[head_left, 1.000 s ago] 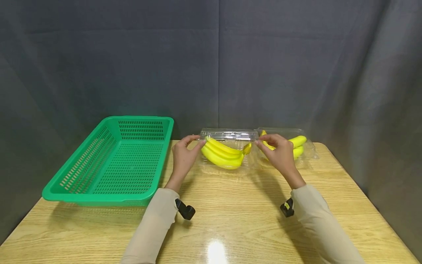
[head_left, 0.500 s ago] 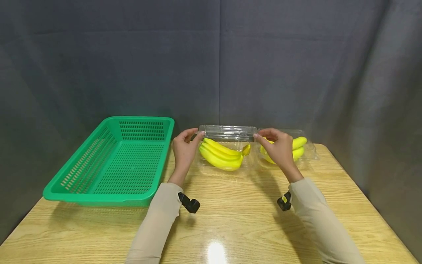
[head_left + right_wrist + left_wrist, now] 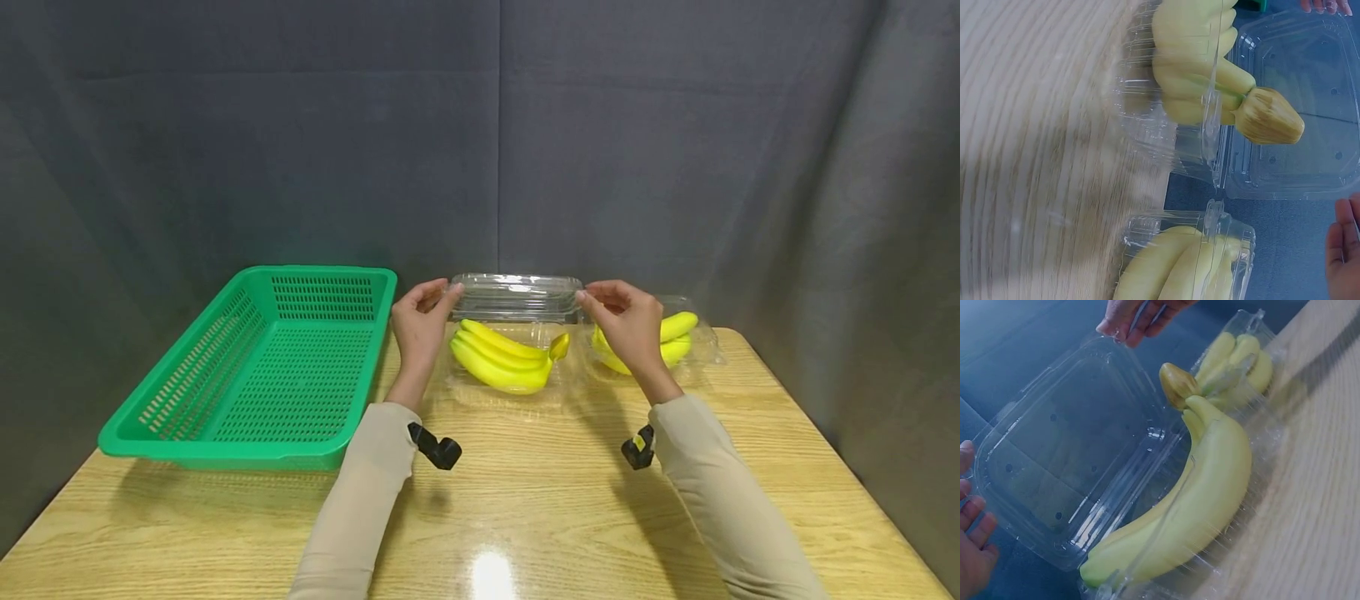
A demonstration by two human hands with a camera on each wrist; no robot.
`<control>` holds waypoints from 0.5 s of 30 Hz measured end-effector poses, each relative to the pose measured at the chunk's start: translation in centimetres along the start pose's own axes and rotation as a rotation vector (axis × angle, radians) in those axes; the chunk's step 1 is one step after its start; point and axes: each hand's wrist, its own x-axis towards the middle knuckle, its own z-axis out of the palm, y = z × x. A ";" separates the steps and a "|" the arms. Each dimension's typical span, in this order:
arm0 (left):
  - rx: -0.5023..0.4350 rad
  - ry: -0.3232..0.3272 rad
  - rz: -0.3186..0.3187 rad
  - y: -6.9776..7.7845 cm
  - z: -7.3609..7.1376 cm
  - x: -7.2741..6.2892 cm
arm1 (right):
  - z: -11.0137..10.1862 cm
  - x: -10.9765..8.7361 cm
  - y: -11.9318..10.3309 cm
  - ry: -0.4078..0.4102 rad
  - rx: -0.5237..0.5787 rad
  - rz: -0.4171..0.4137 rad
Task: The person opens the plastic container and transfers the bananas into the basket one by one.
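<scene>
While its stem points right and its tips left, the banana bunch (image 3: 498,360) lies in the clear tray (image 3: 1194,144) near the table's (image 3: 525,508) far edge, long axis roughly parallel to it, curve bulging nearward. Behind, the lid (image 3: 517,298) stands raised, the left hand (image 3: 418,333) and right hand (image 3: 632,329) each pinching an upper corner between fingers. A second container (image 3: 1154,222) sits just right, toward the far right corner; a green basket (image 3: 225,450) flanks the left; open wood reaches the near edge.

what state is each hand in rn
Left hand: holding the clear clamshell lid by its left side.
Right hand: holding that lid by its right side.
</scene>
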 end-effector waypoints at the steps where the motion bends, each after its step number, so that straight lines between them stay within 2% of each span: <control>1: 0.001 -0.001 -0.006 0.1 0.0 0.0 | 0.0 0.1 0.0 0.000 -0.004 0.008; 7: 0.002 -0.009 -0.030 0.6 0.2 0.5 | 0.2 0.2 -0.2 -0.004 0.008 0.085; 12: 0.000 -0.015 -0.096 0.9 0.4 0.9 | 0.3 0.4 -0.1 0.006 0.037 0.137; 15: -0.015 -0.027 -0.108 1.0 0.5 1.1 | 0.4 0.6 0.0 0.019 0.057 0.158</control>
